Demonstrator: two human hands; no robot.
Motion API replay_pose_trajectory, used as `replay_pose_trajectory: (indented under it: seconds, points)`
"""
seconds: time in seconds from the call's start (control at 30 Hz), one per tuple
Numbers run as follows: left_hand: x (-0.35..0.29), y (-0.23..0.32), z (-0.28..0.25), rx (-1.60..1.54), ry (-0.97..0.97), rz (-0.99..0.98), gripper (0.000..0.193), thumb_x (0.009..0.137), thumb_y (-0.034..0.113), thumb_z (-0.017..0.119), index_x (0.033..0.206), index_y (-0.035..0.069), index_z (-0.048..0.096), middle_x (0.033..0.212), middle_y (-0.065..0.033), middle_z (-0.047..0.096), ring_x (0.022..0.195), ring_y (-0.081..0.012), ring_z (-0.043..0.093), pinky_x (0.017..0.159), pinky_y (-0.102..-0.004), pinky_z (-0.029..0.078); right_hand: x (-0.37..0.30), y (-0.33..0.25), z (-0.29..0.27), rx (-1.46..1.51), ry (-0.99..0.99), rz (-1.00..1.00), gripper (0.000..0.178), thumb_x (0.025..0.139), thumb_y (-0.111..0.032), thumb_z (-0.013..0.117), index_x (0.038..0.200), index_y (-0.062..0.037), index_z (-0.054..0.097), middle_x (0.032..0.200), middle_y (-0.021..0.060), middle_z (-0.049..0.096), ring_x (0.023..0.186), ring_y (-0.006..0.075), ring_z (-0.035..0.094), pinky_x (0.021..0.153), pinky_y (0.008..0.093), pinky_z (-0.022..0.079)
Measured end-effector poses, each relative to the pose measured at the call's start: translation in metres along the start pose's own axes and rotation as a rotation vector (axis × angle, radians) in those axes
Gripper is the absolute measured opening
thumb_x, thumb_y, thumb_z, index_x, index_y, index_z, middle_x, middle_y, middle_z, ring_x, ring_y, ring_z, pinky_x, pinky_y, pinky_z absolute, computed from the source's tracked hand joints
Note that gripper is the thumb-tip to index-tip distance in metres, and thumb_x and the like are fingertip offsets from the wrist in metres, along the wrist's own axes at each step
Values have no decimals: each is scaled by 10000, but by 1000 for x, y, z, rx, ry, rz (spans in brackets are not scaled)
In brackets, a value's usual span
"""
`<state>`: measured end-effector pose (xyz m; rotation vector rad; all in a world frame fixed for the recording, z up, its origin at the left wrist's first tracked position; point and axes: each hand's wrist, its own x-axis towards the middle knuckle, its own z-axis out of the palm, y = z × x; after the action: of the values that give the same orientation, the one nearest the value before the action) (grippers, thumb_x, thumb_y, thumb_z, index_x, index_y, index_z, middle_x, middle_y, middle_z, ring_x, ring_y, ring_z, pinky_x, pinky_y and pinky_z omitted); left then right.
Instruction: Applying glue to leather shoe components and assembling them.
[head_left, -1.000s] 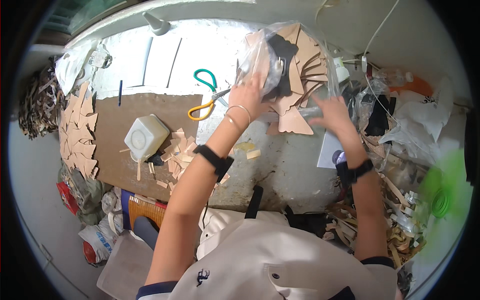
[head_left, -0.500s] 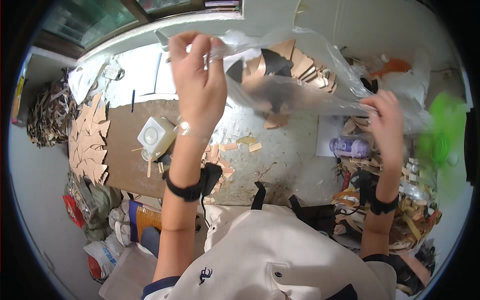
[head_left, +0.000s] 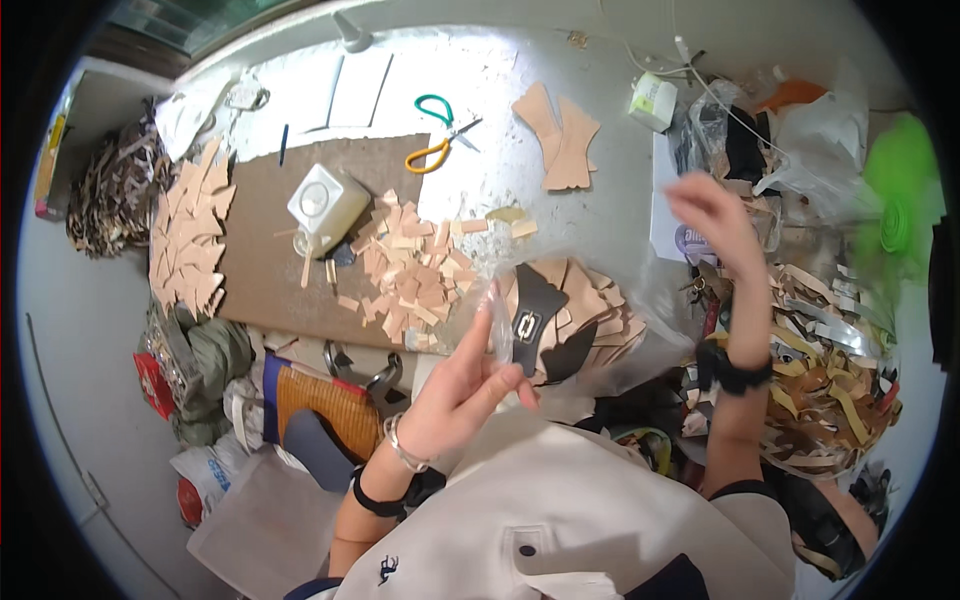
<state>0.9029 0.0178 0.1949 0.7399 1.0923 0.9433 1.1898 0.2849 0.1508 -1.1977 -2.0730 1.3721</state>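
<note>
My left hand (head_left: 465,385) pinches the edge of a clear plastic bag (head_left: 655,345) at the table's near edge. Inside or under the film lies a pile of tan leather pieces (head_left: 605,320). On its left part sit dark grey leather pieces (head_left: 540,300), one with a metal chain-like buckle. My right hand (head_left: 715,220) is raised over the right side of the table, apart from the bag. Its fingers are blurred and loosely bent, with nothing visible in them.
Small tan leather offcuts (head_left: 410,260) lie beside a white glue bottle (head_left: 328,200) on a brown board (head_left: 270,270). Scissors (head_left: 440,135) and two larger tan pieces (head_left: 560,140) lie farther back. Leather strips (head_left: 825,390) heap at right, below a green fan (head_left: 890,190).
Both hands have come down from stretching the plastic over the table; my right hand has let go of it. The bag and leather pile now lie near me, uncovering the scissors and two tan pieces.
</note>
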Motion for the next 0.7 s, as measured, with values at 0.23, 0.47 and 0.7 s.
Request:
replay_pose_trajectory:
  seconds: [0.23,0.47,0.7]
  points:
    - [-14,-15,16,-191,88,-21,855,1010,-14,512,1615,160,-67,1074,-163,615,1045,-270,636,943,-449,522,170,219,146,-224,236,651,1059,807,-477,771,1600,-117,168,1558,325,304,1474,432,288,1184,462,295]
    - [-12,-13,-1,-343,306,29,861,992,-12,548,1614,136,-29,1214,-184,573,1076,-224,606,991,-447,515,185,204,220,-930,302,63,788,825,-257,678,1537,-255,340,1225,220,568,1094,430,605,979,507,481]
    - [13,-12,-26,-259,277,65,838,987,-15,551,1625,174,41,1227,-213,567,1040,-231,602,969,-496,535,192,155,125,-191,144,125,579,844,-79,561,1424,-79,542,1080,173,708,911,239,681,842,329,527]
